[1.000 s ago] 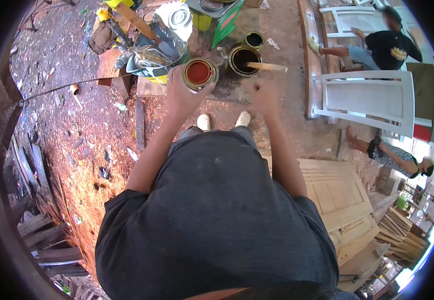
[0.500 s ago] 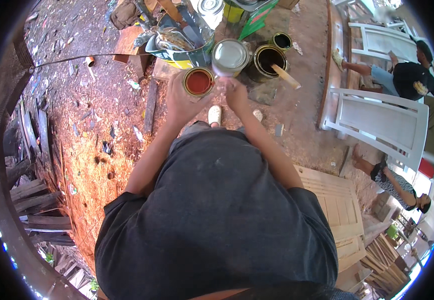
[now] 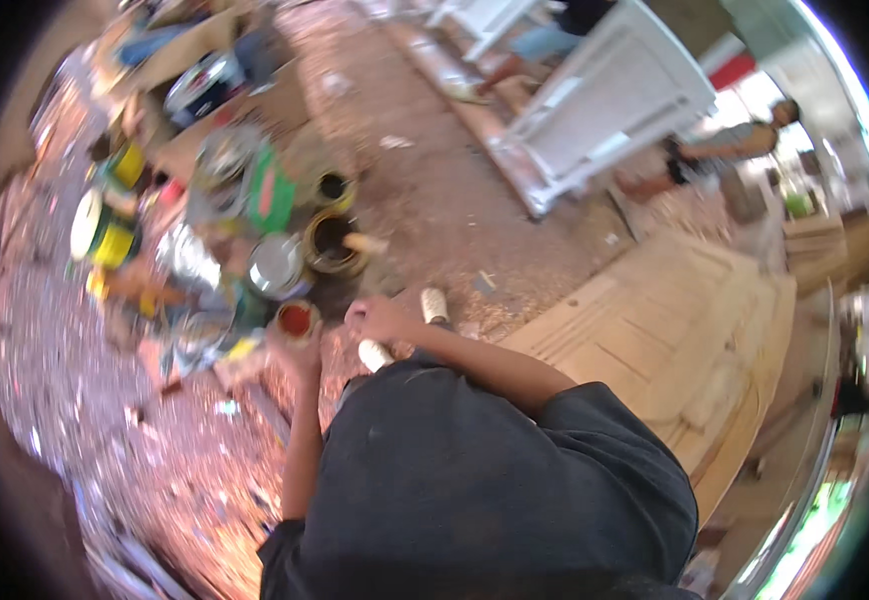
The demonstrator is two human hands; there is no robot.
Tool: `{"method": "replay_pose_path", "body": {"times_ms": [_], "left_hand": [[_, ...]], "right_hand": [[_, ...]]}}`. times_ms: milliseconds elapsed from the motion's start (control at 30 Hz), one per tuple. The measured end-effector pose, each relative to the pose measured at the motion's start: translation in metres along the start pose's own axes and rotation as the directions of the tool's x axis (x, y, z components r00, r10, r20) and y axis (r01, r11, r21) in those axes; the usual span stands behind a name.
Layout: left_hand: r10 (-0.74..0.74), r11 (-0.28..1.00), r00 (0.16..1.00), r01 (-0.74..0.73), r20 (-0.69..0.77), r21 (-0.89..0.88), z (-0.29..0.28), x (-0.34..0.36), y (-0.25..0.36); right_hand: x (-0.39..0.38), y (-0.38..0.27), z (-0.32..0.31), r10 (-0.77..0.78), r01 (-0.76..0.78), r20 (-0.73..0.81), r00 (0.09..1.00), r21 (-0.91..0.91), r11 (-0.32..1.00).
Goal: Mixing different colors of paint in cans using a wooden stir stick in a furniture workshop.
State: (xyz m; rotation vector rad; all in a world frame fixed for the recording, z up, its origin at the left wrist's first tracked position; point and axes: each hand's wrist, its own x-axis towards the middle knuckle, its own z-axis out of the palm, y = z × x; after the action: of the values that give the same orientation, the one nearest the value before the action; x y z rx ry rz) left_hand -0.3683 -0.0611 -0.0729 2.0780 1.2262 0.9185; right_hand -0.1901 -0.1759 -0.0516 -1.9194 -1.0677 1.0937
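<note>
My left hand point(image 3: 300, 352) is wrapped round a small open can point(image 3: 296, 319) with reddish-brown contents. The can is held upright above the ground. To its right is my right hand point(image 3: 380, 318), apart from the can, its fingers curled together; anything in them is hidden by blur. Just beyond the hands stand a can with a pale grey top point(image 3: 277, 265) and an open can of dark liquid point(image 3: 333, 252). A pale flat stick or brush handle point(image 3: 365, 243) leans out of the dark can. A smaller dark open can point(image 3: 335, 188) is behind it.
A green panel point(image 3: 273, 190), a yellow-and-green bucket point(image 3: 105, 230) and cardboard point(image 3: 265, 105) crowd the left. At right lies a wooden door panel point(image 3: 645, 340). White panels point(image 3: 620, 95) stand farther off, near a person point(image 3: 730, 150). Debris covers the ground.
The view has swung right, bringing more of the wooden door into sight. My left hand still holds the can. My right hand has drawn slightly away from it.
</note>
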Motion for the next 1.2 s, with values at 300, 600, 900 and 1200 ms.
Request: {"method": "replay_pose_path", "body": {"times_ms": [300,600,900,1200], "left_hand": [[0.015,1.000,0.999,-0.015,0.045,-0.006,0.018,0.000,0.012],[-0.034,0.999,0.997,0.037,0.070,-0.039,0.013,-0.002,0.009],[-0.078,0.996,0.994,0.073,0.076,0.059,0.010,-0.012,0.005],[-0.038,0.998,0.997,0.042,0.074,-0.053,-0.020,-0.036,-0.013]], "right_hand": [[-0.030,0.019,-0.050,0.016,-0.013,-0.258,0.966,0.010,1.000],[-0.042,0.041,-0.021,0.016,-0.006,-0.299,0.954,0.036,0.999],[-0.041,0.047,-0.027,0.028,-0.028,-0.233,0.972,0.006,1.000],[-0.049,0.045,-0.031,0.074,-0.042,-0.252,0.965,0.128,0.991]]}}
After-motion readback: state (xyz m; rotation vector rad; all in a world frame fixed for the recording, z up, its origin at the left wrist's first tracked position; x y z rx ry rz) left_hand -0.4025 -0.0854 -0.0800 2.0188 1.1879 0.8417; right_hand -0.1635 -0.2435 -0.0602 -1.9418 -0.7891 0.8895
